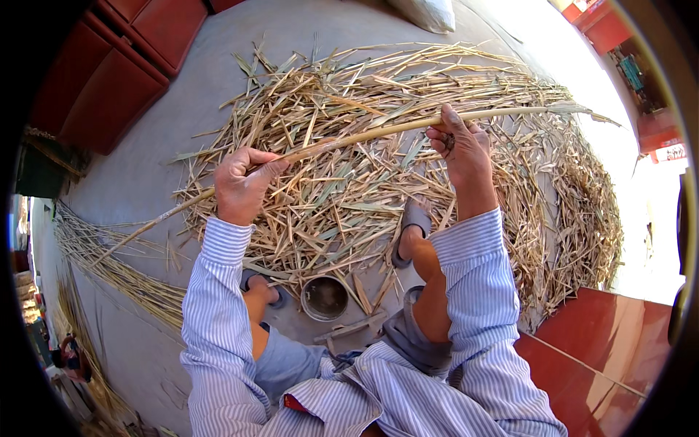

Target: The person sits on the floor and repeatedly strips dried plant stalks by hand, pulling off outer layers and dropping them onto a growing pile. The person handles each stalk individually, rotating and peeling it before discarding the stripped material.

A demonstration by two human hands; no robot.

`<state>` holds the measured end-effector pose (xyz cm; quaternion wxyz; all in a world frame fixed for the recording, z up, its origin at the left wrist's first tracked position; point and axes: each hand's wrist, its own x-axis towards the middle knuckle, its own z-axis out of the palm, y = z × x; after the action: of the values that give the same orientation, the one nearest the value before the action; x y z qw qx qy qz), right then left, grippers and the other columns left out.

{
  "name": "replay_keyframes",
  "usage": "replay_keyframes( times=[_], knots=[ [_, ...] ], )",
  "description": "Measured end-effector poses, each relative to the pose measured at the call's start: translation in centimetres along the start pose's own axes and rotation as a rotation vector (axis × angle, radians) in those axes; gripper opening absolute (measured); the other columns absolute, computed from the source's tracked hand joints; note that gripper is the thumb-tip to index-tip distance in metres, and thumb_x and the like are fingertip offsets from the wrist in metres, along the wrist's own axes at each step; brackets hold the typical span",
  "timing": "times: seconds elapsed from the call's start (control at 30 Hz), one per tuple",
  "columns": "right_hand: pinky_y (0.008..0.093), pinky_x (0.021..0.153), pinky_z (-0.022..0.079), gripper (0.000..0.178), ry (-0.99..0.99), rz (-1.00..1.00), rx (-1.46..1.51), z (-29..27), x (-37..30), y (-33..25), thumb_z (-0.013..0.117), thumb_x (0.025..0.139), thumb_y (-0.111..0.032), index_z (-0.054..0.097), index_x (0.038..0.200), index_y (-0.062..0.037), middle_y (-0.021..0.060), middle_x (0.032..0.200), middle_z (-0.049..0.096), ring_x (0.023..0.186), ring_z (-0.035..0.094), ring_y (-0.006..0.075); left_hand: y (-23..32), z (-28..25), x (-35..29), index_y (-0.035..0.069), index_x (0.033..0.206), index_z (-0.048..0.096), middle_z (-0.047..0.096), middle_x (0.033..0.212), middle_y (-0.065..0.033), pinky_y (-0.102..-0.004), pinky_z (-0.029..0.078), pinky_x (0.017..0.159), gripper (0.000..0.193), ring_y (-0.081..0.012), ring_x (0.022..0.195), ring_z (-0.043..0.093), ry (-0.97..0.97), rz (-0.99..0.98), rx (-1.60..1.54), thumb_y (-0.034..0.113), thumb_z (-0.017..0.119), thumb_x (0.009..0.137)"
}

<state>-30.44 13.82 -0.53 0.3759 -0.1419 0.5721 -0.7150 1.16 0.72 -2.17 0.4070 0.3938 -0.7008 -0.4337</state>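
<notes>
A long, thin reed stalk (371,134), pale yellow and slightly bowed, stretches across the view above the floor. Its left end slants down toward the lower left; the right end tapers into a leafy tip. My left hand (246,178) is closed round the stalk left of its middle, thumb lying along it. Farther right, my right hand (464,142) pinches the same stalk between thumb and fingers. Something small and dark shows in the curled fingers of that hand, too small to name. Below both hands spreads a wide heap of dry husks and leaves (349,211).
A round metal bowl (325,298) stands on the floor between my feet. At the left lies a bundle of long stalks (138,280). Red sofa seats (109,80) stand at the upper left, a red panel (597,349) at the lower right, and a white sack (429,13) at the far side.
</notes>
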Motion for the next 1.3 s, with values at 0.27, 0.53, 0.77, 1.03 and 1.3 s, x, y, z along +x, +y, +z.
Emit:
replay_keyframes(
  times=[0.27,0.53,0.77,1.03,1.3],
  knots=[
    [0.0186,0.051,0.055,0.029,0.059,-0.032,-0.049,-1.7,0.9,-0.4,0.073,0.086,-0.024,0.062,0.094,0.002,0.0118,0.08,0.069,0.066,0.069,0.0158,-0.4,-6.7,2.6,0.001,0.096,0.064,0.068,0.082,-0.0088,-0.0312,0.047,0.072,0.033,-0.0181,0.077,0.063,0.336,0.098,0.352,0.033,0.069,0.088],
    [0.0223,0.063,0.058,0.024,-0.073,-0.131,0.025,-1.6,0.5,-0.5,0.066,0.092,-0.019,0.061,0.105,0.0012,0.0135,0.093,0.07,0.076,0.07,0.0171,0.5,-3.8,1.8,0.001,0.099,0.068,0.068,0.086,-0.0111,-0.0368,0.045,0.075,0.042,-0.0231,0.083,0.062,-0.326,0.21,0.528,0.041,0.063,0.089],
    [0.0271,0.075,0.059,0.026,-0.284,-0.252,0.115,-2.4,0.5,-0.5,0.061,0.094,-0.015,0.059,0.115,0.002,0.0154,0.1,0.069,0.088,0.069,0.0184,-0.3,-2.5,1.6,-0.001,0.094,0.069,0.068,0.078,-0.0046,-0.0251,0.046,0.062,0.019,-0.0087,0.069,0.058,-0.418,-0.078,0.071,0.015,0.074,0.083],
    [0.0266,0.075,0.059,0.026,-0.325,-0.302,0.153,-2.1,0.3,-0.9,0.06,0.095,-0.013,0.058,0.114,0.003,0.0152,0.099,0.069,0.087,0.068,0.0183,-1.0,-2.5,1.9,0.0,0.088,0.068,0.069,0.078,-0.0048,-0.0211,0.049,0.061,0.018,-0.0067,0.067,0.061,-0.185,-0.127,-0.077,0.013,0.077,0.081],
    [0.0236,0.069,0.057,0.022,-0.236,-0.198,0.116,-0.6,0.5,0.2,0.063,0.093,-0.014,0.06,0.111,-0.0022,0.0131,0.098,0.07,0.082,0.069,0.0164,0.1,-2.1,2.1,0.006,0.089,0.066,0.068,0.083,-0.0064,-0.036,0.046,0.073,0.041,-0.0201,0.079,0.063,0.003,0.374,0.425,0.047,0.064,0.087]
  ],
)
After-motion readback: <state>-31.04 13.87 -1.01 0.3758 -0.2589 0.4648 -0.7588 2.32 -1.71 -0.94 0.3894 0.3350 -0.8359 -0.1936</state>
